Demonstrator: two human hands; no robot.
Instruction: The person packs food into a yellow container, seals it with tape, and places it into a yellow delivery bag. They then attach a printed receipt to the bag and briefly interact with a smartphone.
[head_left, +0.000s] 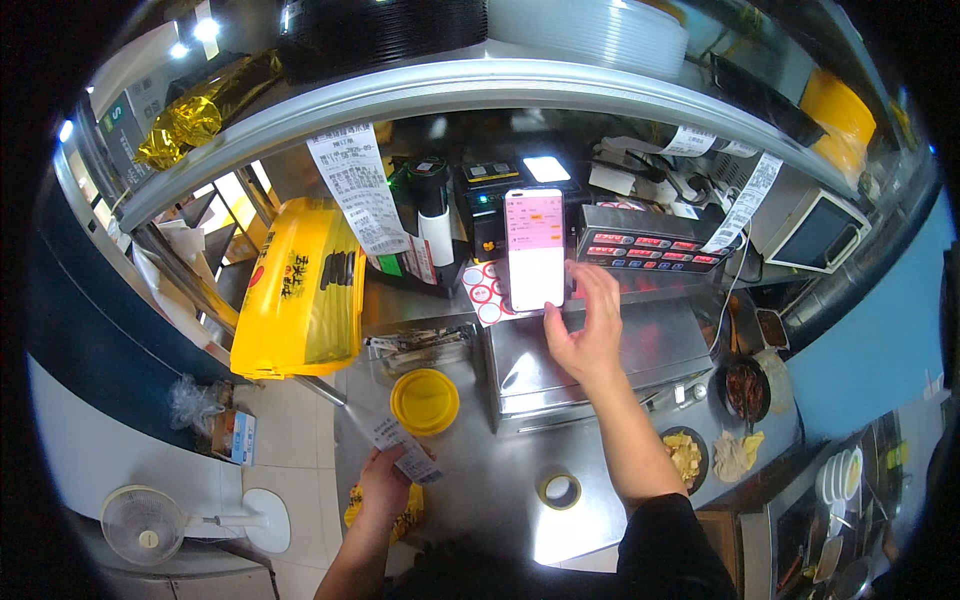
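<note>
My left hand (385, 480) pinches a printed paper slip (417, 459) above the steel counter, close to a yellow round tub (424, 402). Below that hand a yellow printed package (409, 512) is partly covered by my forearm. My right hand (589, 334) has its fingers apart at the lower right of an upright smartphone (535, 259). Its thumb meets the phone's bottom corner and its fingertips are by the right edge; whether they press on it is unclear. The lit screen shows a pink and white page. Behind the phone's lower end lies a sheet of round stickers (484, 294).
Yellow plastic bags (300, 289) and a long receipt (360, 187) hang at left. A steel box (600, 352), a tape roll (560, 491) and a bowl of food (684, 459) occupy the counter. A multi-display timer panel (652, 244) stands right of the phone. A metal shelf edge (510, 71) crosses overhead.
</note>
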